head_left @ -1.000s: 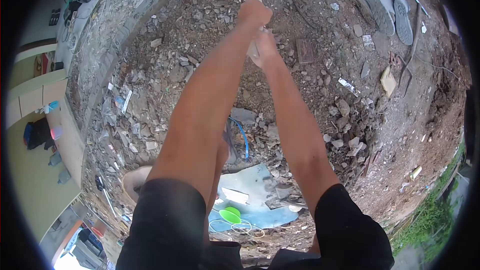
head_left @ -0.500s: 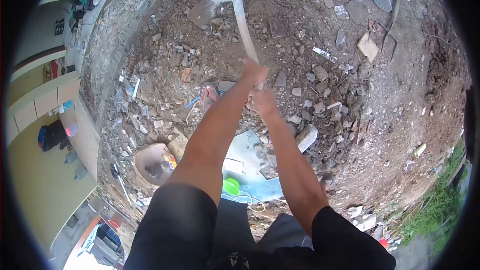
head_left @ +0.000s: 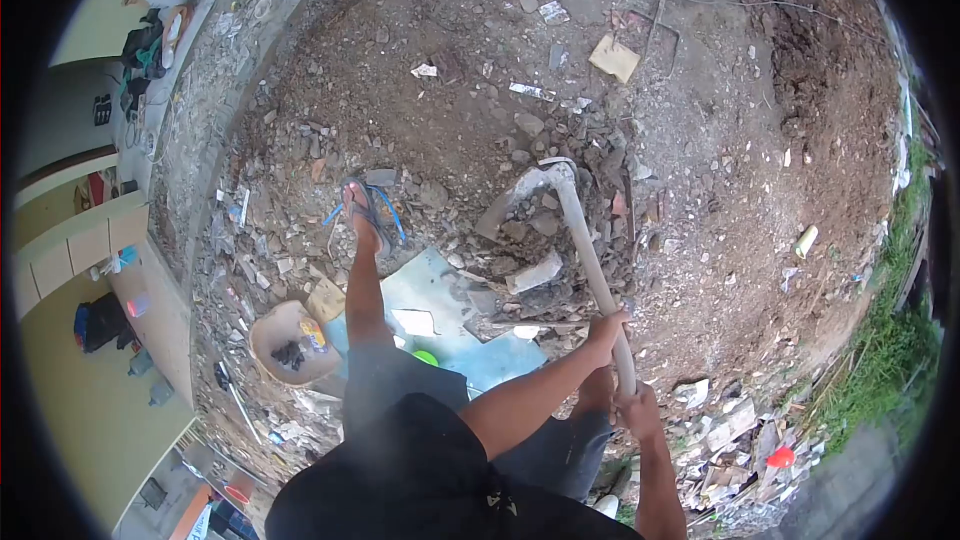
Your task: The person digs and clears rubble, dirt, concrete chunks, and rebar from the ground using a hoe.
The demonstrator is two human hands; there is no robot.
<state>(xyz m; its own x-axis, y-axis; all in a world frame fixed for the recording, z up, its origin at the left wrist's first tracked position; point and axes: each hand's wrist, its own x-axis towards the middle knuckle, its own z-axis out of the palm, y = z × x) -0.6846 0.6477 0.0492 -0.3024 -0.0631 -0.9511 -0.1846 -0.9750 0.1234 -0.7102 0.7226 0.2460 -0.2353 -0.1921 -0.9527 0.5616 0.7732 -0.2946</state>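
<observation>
Our hoe (head_left: 588, 250) has swung toward one o'clock, left hand (head_left: 605, 332) and right hand (head_left: 637, 414) clamped around it; rubble (head_left: 535, 273) could deflect it toward our foot (head_left: 360, 202), ten o'clock.

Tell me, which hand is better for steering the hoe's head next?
Left, I think. The left hand grips the handle closer to the hoe's head, while the right hand holds it farther back.

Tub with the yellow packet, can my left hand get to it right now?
Probably not as things stand: your left hand is wrapped around the hoe handle, and your left leg is between it and the tub.
</observation>
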